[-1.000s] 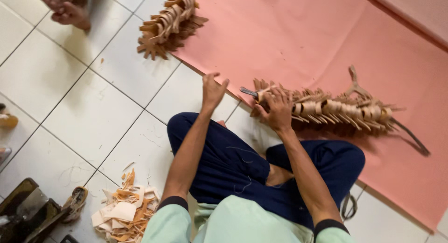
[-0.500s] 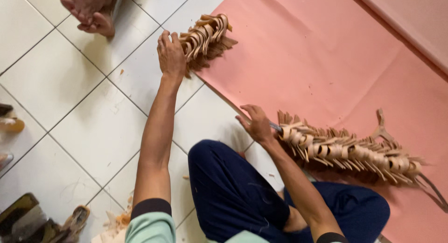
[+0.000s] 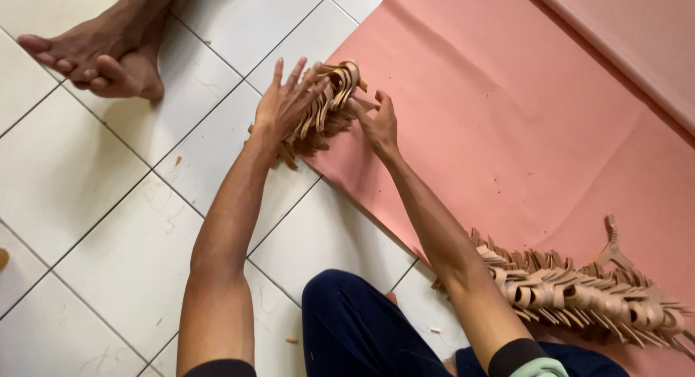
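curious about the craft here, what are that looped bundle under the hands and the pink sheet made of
Looped bundle: probably dried palm leaf or similar plant strip, matte tan, stiff curled bands with frayed tips. Pink sheet: looks like paper, matte, showing soft creases and a straight cut edge.

— What's lost at the far bundle of tan woven strips (image 3: 327,107)?
— The left hand (image 3: 284,105) covers its near side; the grip there can't be judged.
— And the long bundle (image 3: 579,294)?
— The right forearm (image 3: 441,232) hides its near end; the frame cuts its tail.

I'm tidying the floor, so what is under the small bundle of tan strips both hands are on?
The small bundle straddles the pink sheet's edge and white tiles. The left hand covers its near side; directly beneath is hidden.
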Demonstrator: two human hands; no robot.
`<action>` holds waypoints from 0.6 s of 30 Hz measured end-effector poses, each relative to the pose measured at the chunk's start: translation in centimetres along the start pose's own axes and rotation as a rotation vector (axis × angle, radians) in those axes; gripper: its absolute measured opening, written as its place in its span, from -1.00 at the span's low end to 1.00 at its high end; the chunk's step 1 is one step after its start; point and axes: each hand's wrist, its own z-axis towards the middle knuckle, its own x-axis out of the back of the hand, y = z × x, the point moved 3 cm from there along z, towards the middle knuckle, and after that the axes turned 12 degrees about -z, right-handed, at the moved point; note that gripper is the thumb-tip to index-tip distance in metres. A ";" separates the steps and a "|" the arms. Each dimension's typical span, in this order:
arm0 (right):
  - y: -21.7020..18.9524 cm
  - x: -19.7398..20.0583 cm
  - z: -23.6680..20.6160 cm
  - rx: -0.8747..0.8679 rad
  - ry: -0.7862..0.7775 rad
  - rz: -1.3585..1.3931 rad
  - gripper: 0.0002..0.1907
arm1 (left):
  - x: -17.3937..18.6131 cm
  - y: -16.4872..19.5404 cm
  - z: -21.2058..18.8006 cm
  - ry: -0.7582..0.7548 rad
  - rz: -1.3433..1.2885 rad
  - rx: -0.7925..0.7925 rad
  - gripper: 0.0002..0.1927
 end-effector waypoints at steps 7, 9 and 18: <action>-2.2 -2.1 4.8 0.201 -0.096 0.150 -0.10 | -3.2 0.6 3.9 0.076 -0.299 0.007 -0.24; -2.0 -2.4 4.6 0.139 -0.171 0.263 -0.21 | -3.6 1.0 3.5 0.196 -0.354 -0.010 -0.35; -1.5 2.2 -0.6 0.316 -0.290 0.092 -0.39 | -0.1 6.4 -4.4 0.533 -0.572 0.054 -0.62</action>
